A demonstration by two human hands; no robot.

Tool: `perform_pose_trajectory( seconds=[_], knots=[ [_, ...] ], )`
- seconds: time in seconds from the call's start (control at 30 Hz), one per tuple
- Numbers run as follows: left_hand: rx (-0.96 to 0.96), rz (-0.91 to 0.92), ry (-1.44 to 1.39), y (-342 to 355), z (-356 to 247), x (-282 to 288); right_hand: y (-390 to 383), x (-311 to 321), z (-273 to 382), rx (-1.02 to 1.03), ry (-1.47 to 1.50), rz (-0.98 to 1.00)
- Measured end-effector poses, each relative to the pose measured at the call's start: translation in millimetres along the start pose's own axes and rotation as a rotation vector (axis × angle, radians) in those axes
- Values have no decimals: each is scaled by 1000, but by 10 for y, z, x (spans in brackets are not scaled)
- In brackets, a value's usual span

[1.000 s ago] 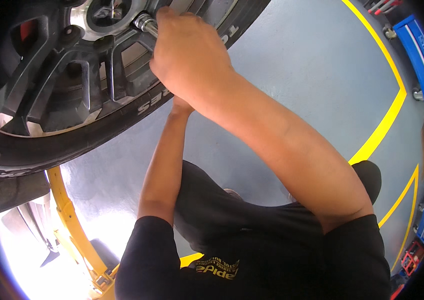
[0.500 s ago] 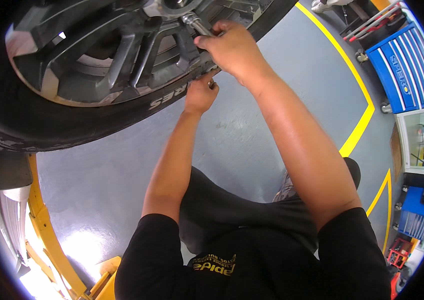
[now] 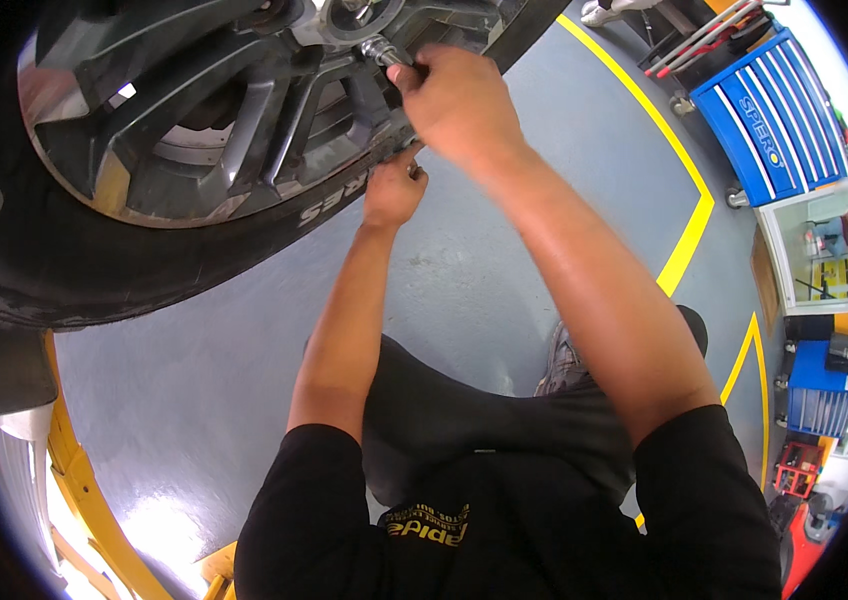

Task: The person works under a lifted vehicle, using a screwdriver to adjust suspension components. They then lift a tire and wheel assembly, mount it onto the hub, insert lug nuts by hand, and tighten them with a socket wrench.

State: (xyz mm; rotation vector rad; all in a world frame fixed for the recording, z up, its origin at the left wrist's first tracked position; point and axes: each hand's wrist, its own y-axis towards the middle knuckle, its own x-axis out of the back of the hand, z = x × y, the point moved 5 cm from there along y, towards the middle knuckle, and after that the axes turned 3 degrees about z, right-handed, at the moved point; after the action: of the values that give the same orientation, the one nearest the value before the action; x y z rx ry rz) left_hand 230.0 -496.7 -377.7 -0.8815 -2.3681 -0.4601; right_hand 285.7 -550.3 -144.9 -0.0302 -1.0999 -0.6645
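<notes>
A wheel with dark multi-spoke alloy rim (image 3: 254, 125) and black tire (image 3: 159, 265) fills the upper left. My right hand (image 3: 466, 108) is closed around a shiny metal socket tool (image 3: 381, 50). Its socket end points at the rim, just beside the round hub centre (image 3: 362, 16). The rest of the tool is hidden in my hand. Below it, my left hand (image 3: 394, 193) is at the tire's lower edge, fingers curled in against the rubber. Some of its fingertips are hidden there.
A yellow metal post (image 3: 84, 480) stands at the lower left. To the right are a blue tool cabinet (image 3: 769, 125) on castors, a glazed window frame (image 3: 834, 250), another blue cart (image 3: 822, 385) and a red rack (image 3: 799, 470). Yellow lines (image 3: 689, 235) mark the grey floor.
The view has shifted a little. My right hand has moved slightly left with the socket tool, and less of its shaft shows. The left hand stays at the tire edge.
</notes>
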Motion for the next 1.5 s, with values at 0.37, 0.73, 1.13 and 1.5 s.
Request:
perform_pose_trajectory(
  seconds=[0.37, 0.73, 1.13, 1.5],
  knots=[
    [-18, 6, -20, -3, -37, 31, 7, -63, -67, 28, 47, 56],
    [2, 54, -74, 6, -45, 54, -30, -210, -207, -395, 615, 432],
    [-39, 22, 9, 36, -36, 24, -27, 28, -28, -81, 32, 92],
    [-178, -72, 52, 59, -28, -13, -39, 98, 75, 151, -286, -124]
  ],
)
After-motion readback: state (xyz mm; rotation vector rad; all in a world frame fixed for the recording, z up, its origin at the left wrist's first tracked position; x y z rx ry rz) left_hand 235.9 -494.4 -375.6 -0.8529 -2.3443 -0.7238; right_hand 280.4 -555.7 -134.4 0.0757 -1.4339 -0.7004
